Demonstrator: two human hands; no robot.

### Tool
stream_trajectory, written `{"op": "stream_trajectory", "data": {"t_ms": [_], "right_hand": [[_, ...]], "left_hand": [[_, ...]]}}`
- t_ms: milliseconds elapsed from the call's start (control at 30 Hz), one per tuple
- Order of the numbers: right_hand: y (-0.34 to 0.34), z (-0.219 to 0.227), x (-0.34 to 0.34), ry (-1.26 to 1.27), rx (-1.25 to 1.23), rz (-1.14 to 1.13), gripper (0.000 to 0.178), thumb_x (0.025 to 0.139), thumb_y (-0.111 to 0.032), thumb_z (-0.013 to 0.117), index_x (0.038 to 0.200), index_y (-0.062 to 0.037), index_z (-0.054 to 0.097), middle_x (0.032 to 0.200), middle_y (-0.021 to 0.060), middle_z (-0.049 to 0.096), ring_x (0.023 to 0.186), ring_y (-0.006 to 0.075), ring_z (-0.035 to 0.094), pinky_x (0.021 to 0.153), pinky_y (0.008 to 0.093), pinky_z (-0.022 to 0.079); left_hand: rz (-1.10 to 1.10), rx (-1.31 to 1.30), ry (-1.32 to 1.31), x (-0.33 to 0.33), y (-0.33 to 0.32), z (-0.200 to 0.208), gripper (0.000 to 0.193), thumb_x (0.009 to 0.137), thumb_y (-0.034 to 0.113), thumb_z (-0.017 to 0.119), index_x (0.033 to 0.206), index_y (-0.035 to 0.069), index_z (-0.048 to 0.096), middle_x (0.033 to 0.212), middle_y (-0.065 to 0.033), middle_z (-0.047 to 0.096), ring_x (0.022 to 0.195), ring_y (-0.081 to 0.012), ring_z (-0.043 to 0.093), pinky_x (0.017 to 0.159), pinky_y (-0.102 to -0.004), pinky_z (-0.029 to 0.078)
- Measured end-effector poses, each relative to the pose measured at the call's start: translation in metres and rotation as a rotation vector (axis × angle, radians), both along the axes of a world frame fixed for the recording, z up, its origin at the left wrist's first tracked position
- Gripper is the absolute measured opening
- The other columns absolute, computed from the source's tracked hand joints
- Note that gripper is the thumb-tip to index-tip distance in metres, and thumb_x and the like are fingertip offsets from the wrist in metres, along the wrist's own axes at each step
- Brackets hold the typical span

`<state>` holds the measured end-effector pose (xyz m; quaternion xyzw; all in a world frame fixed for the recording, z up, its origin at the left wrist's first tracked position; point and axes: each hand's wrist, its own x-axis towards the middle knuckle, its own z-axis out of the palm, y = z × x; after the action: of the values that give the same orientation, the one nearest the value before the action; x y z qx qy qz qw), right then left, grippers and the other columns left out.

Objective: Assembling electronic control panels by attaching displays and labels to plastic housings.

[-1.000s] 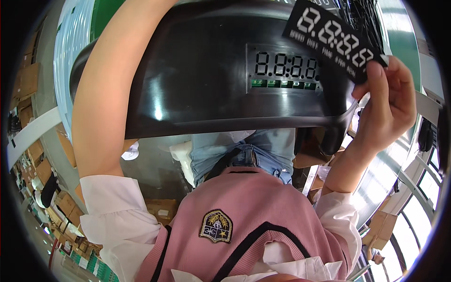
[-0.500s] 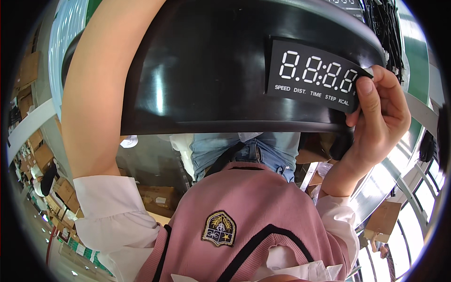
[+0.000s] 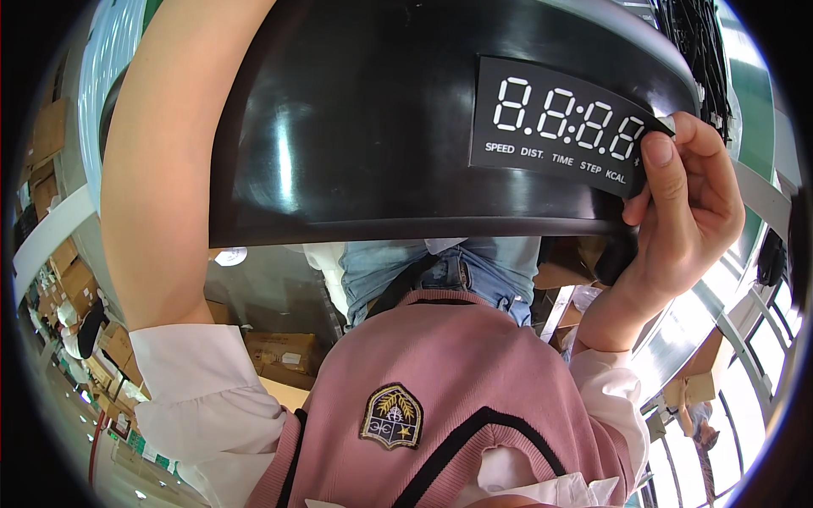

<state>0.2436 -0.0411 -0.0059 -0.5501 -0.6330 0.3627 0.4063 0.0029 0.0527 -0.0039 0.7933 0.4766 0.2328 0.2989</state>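
A glossy black curved housing [image 3: 356, 127] lies across in front of me, close to my waist. Over its right part is a dark display sticker [image 3: 484, 127] with white segment digits and small lettering. My right hand [image 3: 690, 190] pinches the sticker's right end between thumb and fingers, and that corner curls up off the housing. Whether the sticker's left end is stuck down or only resting, I cannot tell. My left forearm [image 3: 165, 178] reaches up past the housing's left side. The left hand itself is beyond the top edge, out of sight.
Black cables [image 3: 707, 68] hang or lie in a bundle beyond the housing's right end. Cardboard boxes stand below the housing [image 3: 284, 351] and along the far left [image 3: 72, 284]. Another person [image 3: 701, 423] is at the lower right, and one more [image 3: 85, 326] at the left.
The housing and sticker have shifted slightly left and up in view, along with my left forearm. My right hand keeps its pinch on the sticker's corner.
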Motion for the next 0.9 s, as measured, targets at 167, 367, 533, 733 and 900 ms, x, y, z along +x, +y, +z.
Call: {"op": "stream_trajectory", "data": {"t_ms": [167,367,533,733,900], "right_hand": [[0.0001,-0.0001,0.0017,0.003,0.019,0.007,0.019,0.088,-0.002,0.068,0.103,0.0079,0.064,0.074,0.0048,0.065,0.044,0.0014,0.045,0.04,0.0134,0.029],[-0.0007,0.0012,-0.0002,-0.018,0.017,-0.017,0.019,0.087,-0.001,0.068,0.103,0.0081,0.064,0.074,0.0047,0.065,0.044,0.0012,0.045,0.04,0.0132,0.028],[-0.0007,0.0001,-0.0008,0.0,0.012,-0.022,0.018,0.087,-0.001,0.068,0.103,0.0078,0.064,0.073,0.0043,0.064,0.044,0.0011,0.044,0.04,0.0135,0.027],[-0.0011,-0.0005,-0.0017,0.003,0.005,-0.047,0.016,0.086,-0.002,0.069,0.099,0.0067,0.065,0.071,0.0029,0.063,0.044,0.0011,0.044,0.04,0.0134,0.027],[-0.0022,0.0005,-0.0017,-0.007,-0.007,-0.05,0.015,0.085,-0.002,0.07,0.097,0.0055,0.065,0.07,0.0019,0.061,0.045,0.0009,0.044,0.04,0.0134,0.026]], "left_hand": [[-0.008,0.002,0.031,0.0016,0.0004,0.0025,0.028,0.091,0.024,0.061,0.082,0.0,0.07,0.064,-0.0023,0.061,0.058,-0.0105,0.054,0.058,-0.0265,0.044],[0.006,0.015,0.079,0.0033,-0.0003,0.0044,0.027,0.091,0.024,0.061,0.081,0.0,0.071,0.064,-0.0024,0.061,0.058,-0.0104,0.054,0.058,-0.0269,0.044],[-0.033,0.01,0.037,0.0,0.0012,0.0023,0.027,0.09,0.023,0.061,0.081,-0.001,0.07,0.064,-0.0035,0.061,0.058,-0.0115,0.054,0.059,-0.0281,0.044],[-0.071,0.073,0.037,-0.001,0.0001,0.0018,0.026,0.089,0.022,0.061,0.082,-0.001,0.069,0.065,-0.0068,0.062,0.06,-0.0137,0.055,0.06,-0.0301,0.044],[-0.054,0.014,0.082,0.0014,0.0014,0.0069,0.025,0.088,0.022,0.062,0.082,-0.002,0.069,0.065,-0.0088,0.062,0.061,-0.0146,0.055,0.061,-0.031,0.044]]}}
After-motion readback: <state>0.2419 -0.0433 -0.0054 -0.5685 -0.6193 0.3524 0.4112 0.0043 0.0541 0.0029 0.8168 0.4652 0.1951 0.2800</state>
